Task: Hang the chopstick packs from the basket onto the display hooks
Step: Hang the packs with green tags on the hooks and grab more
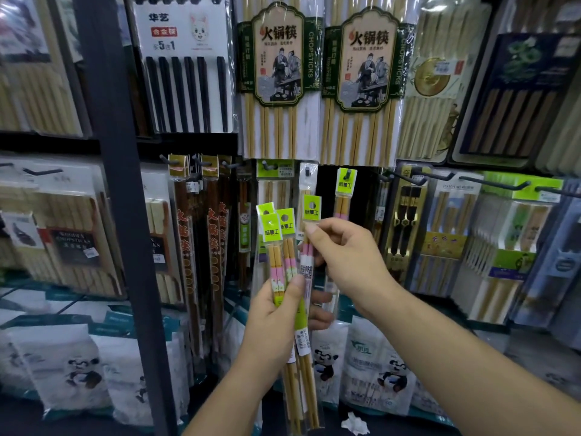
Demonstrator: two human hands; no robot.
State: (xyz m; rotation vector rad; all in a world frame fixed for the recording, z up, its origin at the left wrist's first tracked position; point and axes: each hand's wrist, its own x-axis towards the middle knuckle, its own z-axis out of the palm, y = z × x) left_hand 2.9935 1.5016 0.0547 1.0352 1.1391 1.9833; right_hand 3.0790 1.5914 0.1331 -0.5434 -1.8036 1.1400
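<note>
My left hand (pixel 276 313) grips a small bunch of chopstick packs (pixel 278 256) with lime-green header cards, held upright in front of the display. My right hand (pixel 342 259) pinches one pack (pixel 311 215) out of that bunch just below its green header. One matching pack (pixel 345 190) hangs on a black hook (pixel 347 175) just above and to the right of my right hand. Beside it to the left a short hook (pixel 307 171) carries a clear pack. The basket is not in view.
Large hot-pot chopstick packs (pixel 278 73) hang above. Dark red chopstick packs (pixel 201 231) hang to the left, behind a dark vertical post (pixel 125 215). Long black hooks (pixel 493 183) stick out at the right. Panda-print bags (pixel 377 366) lie on the shelf below.
</note>
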